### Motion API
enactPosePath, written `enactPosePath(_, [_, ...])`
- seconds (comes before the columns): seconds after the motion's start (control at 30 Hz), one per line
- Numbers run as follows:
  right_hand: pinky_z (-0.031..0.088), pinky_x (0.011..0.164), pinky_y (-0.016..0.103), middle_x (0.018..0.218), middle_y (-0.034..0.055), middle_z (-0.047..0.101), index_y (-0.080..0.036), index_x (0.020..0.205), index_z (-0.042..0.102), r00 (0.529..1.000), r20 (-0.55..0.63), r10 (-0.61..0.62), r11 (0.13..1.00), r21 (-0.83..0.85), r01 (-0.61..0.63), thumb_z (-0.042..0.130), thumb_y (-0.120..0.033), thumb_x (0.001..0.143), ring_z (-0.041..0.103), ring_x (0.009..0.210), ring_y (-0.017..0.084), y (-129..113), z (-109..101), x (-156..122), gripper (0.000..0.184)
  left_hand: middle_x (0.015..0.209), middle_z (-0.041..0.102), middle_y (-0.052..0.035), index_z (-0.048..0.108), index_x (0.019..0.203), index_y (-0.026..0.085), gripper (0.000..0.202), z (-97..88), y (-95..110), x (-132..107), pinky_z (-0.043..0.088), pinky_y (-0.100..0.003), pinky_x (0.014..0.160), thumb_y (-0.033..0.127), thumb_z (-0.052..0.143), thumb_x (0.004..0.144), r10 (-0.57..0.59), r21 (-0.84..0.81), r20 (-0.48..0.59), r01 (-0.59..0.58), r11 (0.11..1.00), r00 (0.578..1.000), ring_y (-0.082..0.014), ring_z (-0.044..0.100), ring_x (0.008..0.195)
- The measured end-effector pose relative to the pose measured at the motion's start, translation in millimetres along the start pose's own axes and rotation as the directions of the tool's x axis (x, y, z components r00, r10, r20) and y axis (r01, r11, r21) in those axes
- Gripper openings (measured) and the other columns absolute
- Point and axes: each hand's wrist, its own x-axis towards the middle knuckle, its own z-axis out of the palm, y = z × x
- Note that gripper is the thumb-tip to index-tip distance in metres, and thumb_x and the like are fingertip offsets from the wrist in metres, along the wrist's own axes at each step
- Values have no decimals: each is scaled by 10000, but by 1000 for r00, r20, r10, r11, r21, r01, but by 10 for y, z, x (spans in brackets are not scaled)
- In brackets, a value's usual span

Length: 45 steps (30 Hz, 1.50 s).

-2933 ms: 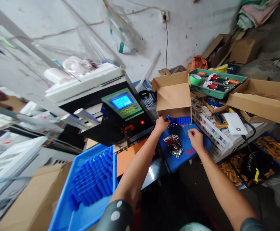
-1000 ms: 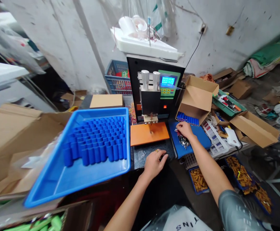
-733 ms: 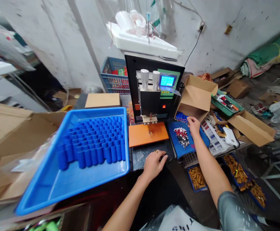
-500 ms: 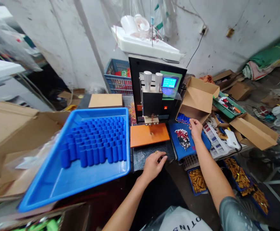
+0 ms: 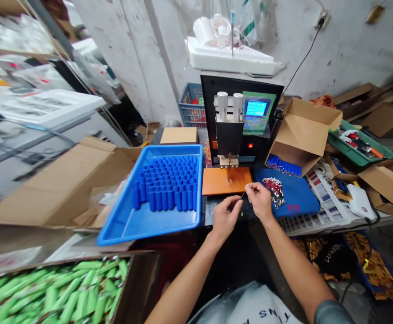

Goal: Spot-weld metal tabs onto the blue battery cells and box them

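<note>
My left hand [image 5: 226, 218] and my right hand [image 5: 260, 198] meet just in front of the orange plate [image 5: 216, 182]. Fingertips of both are pinched on a short, thin red-and-black wire lead [image 5: 243, 195]; a small pale end hangs below them. To the right, a pile of similar leads [image 5: 274, 189] with white, red and black parts lies on a blue mat [image 5: 301, 191]. Left of my hands is a blue tray [image 5: 122, 236] with rows of upright blue cylindrical cells [image 5: 169, 186].
Behind the orange plate stands a black machine [image 5: 228, 135] with a lit screen. An open cardboard box [image 5: 299, 130] holds more blue cells [image 5: 284, 165]. Green-wrapped cells [image 5: 82, 288] fill a box at lower left. Bins of orange pieces [image 5: 368, 256] are low on the right.
My right hand has come left from beside the cardboard box to meet my left hand, which now pinches the lead too. The view has turned, showing more of the left side.
</note>
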Motion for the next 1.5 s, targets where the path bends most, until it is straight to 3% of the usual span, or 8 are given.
enactPosePath(0.3, [348, 478, 239, 659, -23, 547, -181, 847, 608, 977, 184, 106, 967, 209, -144, 701, -480, 775, 439, 489, 93, -25, 63, -146, 322, 713, 605, 2, 634, 861, 152, 210, -83, 105, -41, 413, -208, 564, 360, 613, 870, -84, -123, -34, 79, 989, 996, -95, 512, 593])
enactPosePath(0.63, [372, 533, 256, 618, -14, 526, -177, 748, 619, 883, 459, 100, 983, 94, -160, 705, -469, 796, 454, 550, 123, -150, 3, -262, 309, 696, 599, 0, 606, 802, 150, 185, -213, 266, -213, 431, -220, 564, 323, 589, 867, -125, -69, 20, 126, 990, 992, -98, 516, 579])
enactPosePath(0.8, [382, 538, 276, 633, 4, 534, -192, 755, 613, 907, 409, 100, 979, 121, -163, 690, -475, 816, 462, 556, 143, -30, -25, -248, 300, 888, 709, -61, 666, 1016, 170, 243, -835, 248, -197, 520, -277, 708, 360, 580, 892, -1, 255, -137, 36, 966, 991, -160, 648, 744])
enactPosePath(0.87, [381, 529, 277, 642, 7, 530, -196, 765, 611, 926, 361, 108, 966, 182, -183, 705, -458, 807, 465, 560, 147, 49, -34, -248, 281, 934, 720, -78, 665, 1040, 174, 242, -1298, 211, -69, 521, -305, 772, 344, 556, 907, 30, 494, -289, 122, 861, 957, -184, 668, 806])
enactPosePath(0.93, [376, 520, 273, 642, 5, 524, -196, 782, 612, 933, 339, 121, 951, 230, -206, 713, -437, 804, 463, 560, 145, 120, -39, -258, 262, 973, 726, -104, 666, 1074, 172, 248, -1761, 168, 109, 504, -338, 846, 317, 558, 904, -23, 717, -394, 323, 618, 919, -227, 676, 910])
enactPosePath(1.07, [371, 519, 268, 649, 3, 515, -195, 797, 612, 924, 355, 143, 939, 246, -240, 703, -419, 823, 455, 568, 139, 208, -21, -309, 243, 1039, 709, -158, 548, 1308, 178, 415, -2325, 90, 455, 492, -382, 852, 332, 508, 924, -184, 891, -404, 431, 142, 896, -298, 666, 1004])
enactPosePath(1.23, [370, 520, 271, 643, 3, 507, -190, 783, 605, 918, 367, 151, 945, 220, -243, 696, -443, 826, 448, 562, 138, 247, 7, -381, 272, 1069, 687, -192, 513, 1281, 109, 395, -2368, -36, 641, 495, -377, 825, 251, 480, 913, -264, 943, -330, 331, -43, 906, -312, 664, 1002])
enactPosePath(1.5, [382, 503, 276, 621, 7, 513, -189, 759, 608, 923, 341, 178, 948, 192, -253, 711, -486, 788, 452, 542, 143, 266, -32, -424, 315, 1063, 679, -227, 607, 1110, 65, 297, -2328, -132, 500, 506, -390, 826, 206, 442, 907, -285, 944, -331, 317, -97, 899, -328, 664, 1004])
